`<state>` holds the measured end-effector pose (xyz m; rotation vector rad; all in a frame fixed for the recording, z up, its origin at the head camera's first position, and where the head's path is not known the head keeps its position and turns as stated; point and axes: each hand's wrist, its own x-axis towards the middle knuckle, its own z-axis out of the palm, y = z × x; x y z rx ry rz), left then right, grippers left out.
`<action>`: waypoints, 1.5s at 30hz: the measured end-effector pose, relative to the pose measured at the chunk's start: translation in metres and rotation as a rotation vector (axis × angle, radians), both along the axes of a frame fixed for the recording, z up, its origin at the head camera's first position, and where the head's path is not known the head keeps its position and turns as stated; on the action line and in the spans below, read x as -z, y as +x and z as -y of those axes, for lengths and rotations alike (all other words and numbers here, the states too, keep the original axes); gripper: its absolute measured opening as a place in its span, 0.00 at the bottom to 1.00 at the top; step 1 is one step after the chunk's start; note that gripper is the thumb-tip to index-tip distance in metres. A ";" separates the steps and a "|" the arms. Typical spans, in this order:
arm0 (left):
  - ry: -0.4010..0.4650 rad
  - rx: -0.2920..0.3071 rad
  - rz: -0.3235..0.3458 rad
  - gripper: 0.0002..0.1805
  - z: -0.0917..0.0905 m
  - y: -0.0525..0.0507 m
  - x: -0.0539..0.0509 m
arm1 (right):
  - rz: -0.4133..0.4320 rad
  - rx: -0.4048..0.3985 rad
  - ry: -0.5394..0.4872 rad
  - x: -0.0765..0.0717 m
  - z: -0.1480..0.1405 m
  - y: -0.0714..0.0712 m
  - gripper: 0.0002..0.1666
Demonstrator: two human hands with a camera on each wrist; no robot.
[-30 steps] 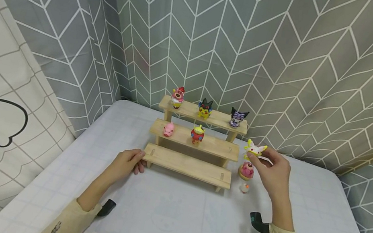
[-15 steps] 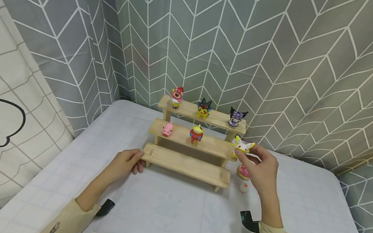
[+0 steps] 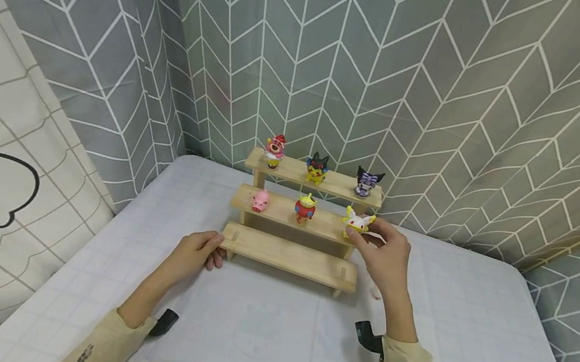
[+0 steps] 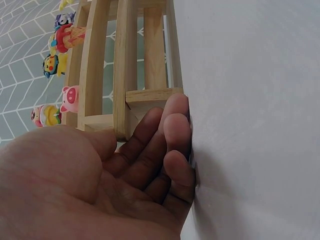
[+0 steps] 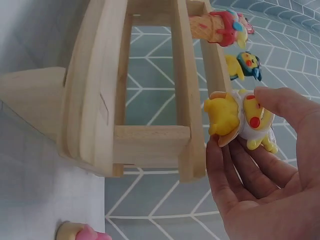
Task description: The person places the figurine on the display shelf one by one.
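A three-tier wooden display stand point(image 3: 290, 254) stands on the table. My left hand point(image 3: 197, 250) grips the left end of its lowest tier, thumb above and fingers below. My right hand point(image 3: 390, 257) pinches a white-and-yellow figurine point(image 3: 356, 221) with long ears at the right end of the middle tier. In the right wrist view its yellow base point(image 5: 221, 117) is beside that tier's board; I cannot tell if it touches. A pink pig figurine point(image 3: 260, 201) and a green-headed figurine in red point(image 3: 304, 208) share the middle tier.
The top tier bears a pink bear figurine point(image 3: 274, 152), a yellow figurine with a dark hood point(image 3: 317, 169) and a purple-black figurine point(image 3: 366, 183). Right of the stand, a small white figurine point(image 3: 376, 293) and a pink figurine point(image 5: 87, 232) are partly hidden. A patterned curtain point(image 3: 307, 70) hangs behind.
My right hand has carried the white-and-yellow figurine leftward, from beside the stand to the middle tier's right end. It now covers the pink figurine in the head view. My left hand has stayed put.
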<state>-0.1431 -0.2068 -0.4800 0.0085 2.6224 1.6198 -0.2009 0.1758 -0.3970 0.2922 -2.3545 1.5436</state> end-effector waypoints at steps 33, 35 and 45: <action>-0.023 -0.007 0.005 0.22 -0.002 0.003 -0.005 | 0.070 -0.079 0.010 0.012 -0.008 -0.008 0.24; -0.022 -0.007 0.004 0.22 -0.002 0.003 -0.005 | 0.083 -0.082 0.019 0.011 -0.009 -0.007 0.25; -0.019 -0.009 0.001 0.22 -0.001 0.002 -0.003 | 0.108 -0.112 0.017 0.009 -0.017 -0.004 0.27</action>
